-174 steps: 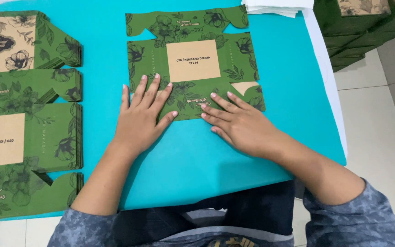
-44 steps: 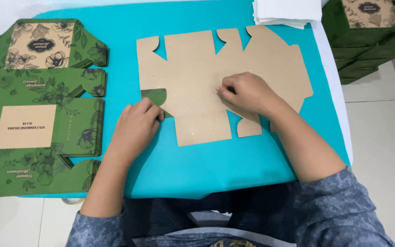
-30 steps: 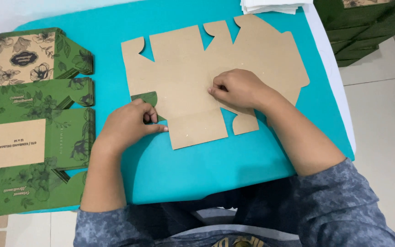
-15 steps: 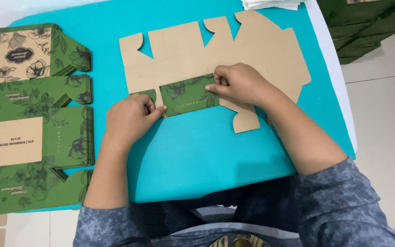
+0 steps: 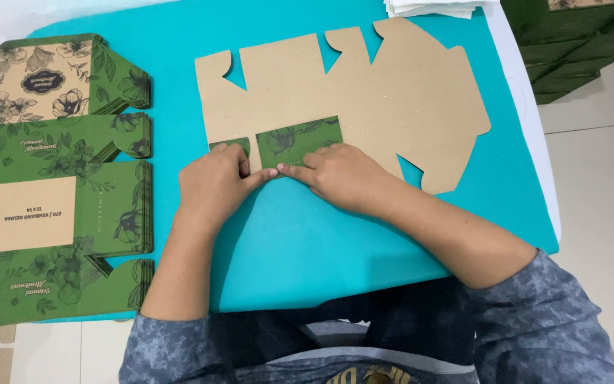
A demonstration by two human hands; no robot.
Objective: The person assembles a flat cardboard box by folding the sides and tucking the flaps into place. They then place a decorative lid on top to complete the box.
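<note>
hands pressing flat, left hand and right hand on folded green flap, cardboard blank, flap's near edge hidden

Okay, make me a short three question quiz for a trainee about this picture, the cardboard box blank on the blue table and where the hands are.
1. True or false: the box blank lies with its plain brown side up.
2. Which part of the blank shows green print? A) the far notched edge B) the near flaps folded up over the brown C) none
3. Fill in: the stack of green printed blanks lies to the person's ____.

Key
1. True: only the folded flaps show green.
2. B: the left hand and right hand press along that fold, fingertips meeting at the near edge.
3. Left, on the turquoise table.
</note>
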